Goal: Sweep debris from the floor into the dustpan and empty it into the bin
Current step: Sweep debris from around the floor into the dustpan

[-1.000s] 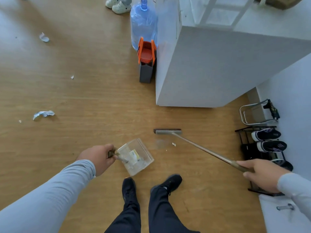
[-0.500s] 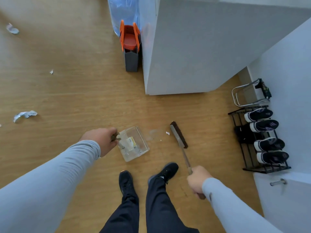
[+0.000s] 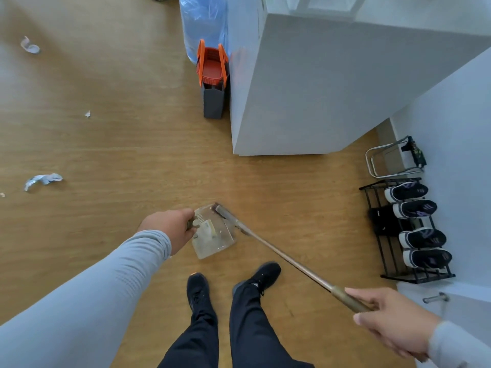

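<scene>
A clear plastic dustpan [image 3: 212, 243] lies on the wooden floor just ahead of my feet, with small bits inside. My left hand [image 3: 170, 227] grips its handle at the pan's left side. My right hand [image 3: 390, 317] holds the end of a long brass-coloured broom handle [image 3: 287, 258]. The broom head [image 3: 225, 213] rests at the dustpan's mouth, along its right edge. Crumpled paper scraps [image 3: 42, 179] lie on the floor at the far left, one more scrap [image 3: 29, 46] at the upper left, and a tiny piece [image 3: 87, 114] between them.
A grey bin with an orange top [image 3: 212, 83] stands against a large white cabinet [image 3: 332, 83]; a blue water jug [image 3: 203, 25] is behind it. A black shoe rack [image 3: 409, 229] and a folded metal frame [image 3: 393, 158] line the right wall. My shoes [image 3: 231, 285] stand below the dustpan.
The broom head swept left from the open floor up to the dustpan's mouth. My right hand moved out to the right along the handle. The small white scrap beside the pan is no longer visible.
</scene>
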{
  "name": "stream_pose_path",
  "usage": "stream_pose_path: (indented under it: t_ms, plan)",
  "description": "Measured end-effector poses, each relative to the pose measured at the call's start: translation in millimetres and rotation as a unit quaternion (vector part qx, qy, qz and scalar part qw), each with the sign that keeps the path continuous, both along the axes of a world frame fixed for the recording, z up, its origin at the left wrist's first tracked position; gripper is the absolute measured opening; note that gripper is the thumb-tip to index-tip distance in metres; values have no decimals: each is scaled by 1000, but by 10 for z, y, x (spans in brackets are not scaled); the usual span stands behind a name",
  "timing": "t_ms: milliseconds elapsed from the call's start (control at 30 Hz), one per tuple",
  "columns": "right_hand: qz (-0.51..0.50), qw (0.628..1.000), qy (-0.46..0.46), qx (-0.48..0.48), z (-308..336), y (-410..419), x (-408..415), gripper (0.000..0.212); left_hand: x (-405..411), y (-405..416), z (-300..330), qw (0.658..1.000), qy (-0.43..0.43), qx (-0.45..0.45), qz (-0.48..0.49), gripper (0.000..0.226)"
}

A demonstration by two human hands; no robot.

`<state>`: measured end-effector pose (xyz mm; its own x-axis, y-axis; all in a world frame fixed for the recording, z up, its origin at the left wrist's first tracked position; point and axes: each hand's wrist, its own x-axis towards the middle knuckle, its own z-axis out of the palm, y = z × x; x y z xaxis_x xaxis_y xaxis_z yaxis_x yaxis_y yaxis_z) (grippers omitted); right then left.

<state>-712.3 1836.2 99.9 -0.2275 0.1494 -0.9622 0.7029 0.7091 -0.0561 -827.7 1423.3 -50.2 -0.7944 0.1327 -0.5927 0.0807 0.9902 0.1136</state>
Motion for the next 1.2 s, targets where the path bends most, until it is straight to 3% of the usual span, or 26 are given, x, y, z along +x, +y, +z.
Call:
stream_pose_path:
  t_ms: [233,367,500,700,867,1067,1200]
  plan:
    - [143,975,104,132,-488,-484,-244,64,17,15,-20,1000,8,-1,-3,17]
    - [166,981,39,88,-856,-949,-215,66,21,1,-50,1000,9,1,-1,17]
    - [124,992,-30,22,-571,-669,-227,64,-2,3,-58,1000,14,2,0,17]
    - [83,992,-3,97,-108,-159,-164,60,12,-47,-107,1000,25,7,1,16]
    - [24,993,35,113,-170,-129,-271,62,-39,-20,-93,1000,15,15,-4,18]
    - [74,990,74,91,-872,-786,-550,64,-24,-59,-100,1000,27,10,2,17]
    - [162,984,44,67,-877,-1098,-516,68,-34,-49,-109,1000,30,2,-4,17]
